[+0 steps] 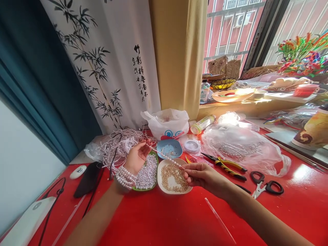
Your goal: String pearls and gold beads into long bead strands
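Note:
My left hand (137, 156) is raised palm-up over a green dish of white pearls (148, 174), fingers curled on one end of a thin beaded strand (164, 155). Several pearl bracelets (124, 177) wrap my left wrist. My right hand (198, 174) pinches the strand's other end just above a white dish of small gold beads (173, 177). The strand stretches between both hands.
On the red table (164, 218) lie a heap of pearl strings (120, 143), a blue dish (169, 147), a cord spool (191, 146), yellow-handled pliers (227, 165), black scissors (266, 186), plastic bags (243, 145) and a black cable (56, 194). A cluttered window ledge (256, 99) runs behind.

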`<state>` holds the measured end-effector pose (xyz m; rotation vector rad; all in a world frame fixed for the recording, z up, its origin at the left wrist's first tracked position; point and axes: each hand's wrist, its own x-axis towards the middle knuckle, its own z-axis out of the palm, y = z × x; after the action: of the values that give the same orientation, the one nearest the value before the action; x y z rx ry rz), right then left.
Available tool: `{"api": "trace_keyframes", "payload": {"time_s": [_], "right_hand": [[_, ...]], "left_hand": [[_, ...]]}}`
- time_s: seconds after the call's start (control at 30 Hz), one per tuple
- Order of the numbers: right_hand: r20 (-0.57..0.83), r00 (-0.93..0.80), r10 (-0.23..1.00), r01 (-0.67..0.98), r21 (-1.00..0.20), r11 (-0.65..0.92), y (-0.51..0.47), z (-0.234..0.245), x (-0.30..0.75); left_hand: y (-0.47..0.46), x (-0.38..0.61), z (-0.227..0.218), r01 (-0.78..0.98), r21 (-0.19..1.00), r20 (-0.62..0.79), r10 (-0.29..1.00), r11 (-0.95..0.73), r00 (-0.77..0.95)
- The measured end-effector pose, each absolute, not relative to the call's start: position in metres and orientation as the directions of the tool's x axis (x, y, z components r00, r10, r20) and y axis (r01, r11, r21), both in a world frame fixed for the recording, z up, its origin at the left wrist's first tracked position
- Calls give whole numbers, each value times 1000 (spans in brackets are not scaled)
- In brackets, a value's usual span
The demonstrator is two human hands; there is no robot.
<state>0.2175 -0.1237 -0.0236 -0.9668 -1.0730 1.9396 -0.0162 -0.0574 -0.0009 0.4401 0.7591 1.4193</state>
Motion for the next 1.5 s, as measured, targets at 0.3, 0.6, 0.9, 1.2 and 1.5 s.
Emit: {"api": "trace_keyframes", "payload": {"time_s": [0.3, 0.6, 0.9, 1.2, 1.5], "right_hand": [[-233, -335, 913, 229, -960, -161, -111, -24, 239], [7, -247, 969, 503, -854, 135, -100, -15, 255], [326, -406, 854, 692, -501, 520, -104, 36, 212], [601, -462, 653, 833, 40, 552, -91, 41, 246], [166, -281, 945, 925, -214, 313, -84, 15, 264]], "left_hand": [[-56, -39, -6, -764, 639, -246, 964, 85, -99], [-57, -44, -9, -691, 722, -155, 978, 15, -141], [-95, 28, 5, -159, 986, 38, 859, 51, 511], [-71, 27, -4, 10, 999, 27, 913, -34, 406], [-70, 24, 6, -118, 990, 108, 931, -71, 349]]}}
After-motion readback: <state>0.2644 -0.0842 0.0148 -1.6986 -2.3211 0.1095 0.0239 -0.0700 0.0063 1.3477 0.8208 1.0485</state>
